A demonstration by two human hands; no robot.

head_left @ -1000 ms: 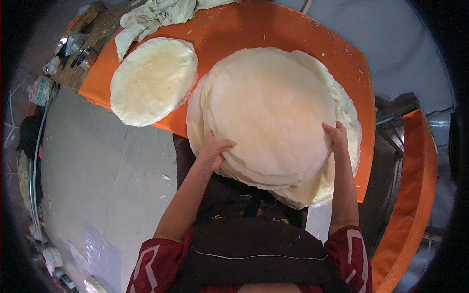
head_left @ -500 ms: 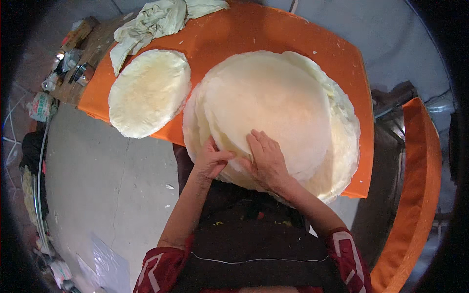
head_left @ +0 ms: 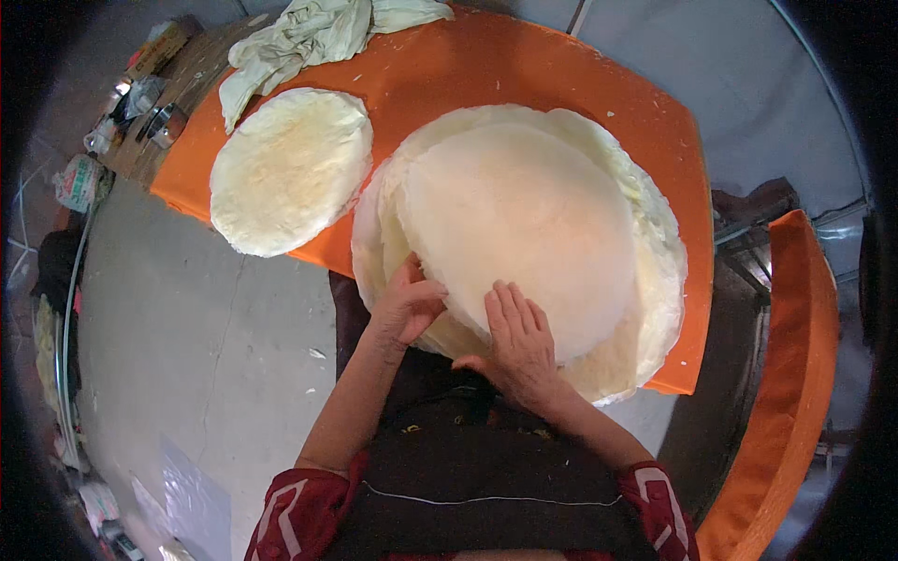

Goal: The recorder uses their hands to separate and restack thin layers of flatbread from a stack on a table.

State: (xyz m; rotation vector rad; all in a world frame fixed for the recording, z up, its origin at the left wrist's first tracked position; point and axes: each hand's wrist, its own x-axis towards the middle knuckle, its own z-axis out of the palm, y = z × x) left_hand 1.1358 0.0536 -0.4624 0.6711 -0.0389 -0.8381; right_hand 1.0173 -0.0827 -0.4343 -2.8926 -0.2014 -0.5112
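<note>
A large, thin, round flatbread [head_left: 524,224] lies on top of a stack of similar pale sheets [head_left: 659,271], whose edges stick out unevenly around it. At the stack's near left, my left hand [head_left: 408,304] rests by the top flatbread's rim with thumb and fingers apart, and nothing shows gripped between them. My right hand [head_left: 522,346] lies flat on the near part of the top flatbread, fingers stretched forward and thumb out to the left. To the left sits a smaller round stack of flatbread [head_left: 290,173], touched by neither hand.
An orange-covered table [head_left: 449,65] bears both stacks, and a crumpled pale cloth [head_left: 309,42] lies at its far left. Beyond its left end stand a metal cup [head_left: 166,126] and bags on a wooden surface. An orange padded curved piece [head_left: 781,402] is at the right.
The top flatbread has shifted slightly right and nearer. My right hand has moved a little nearer and right, farther from my left hand, whose thumb and fingers have parted.
</note>
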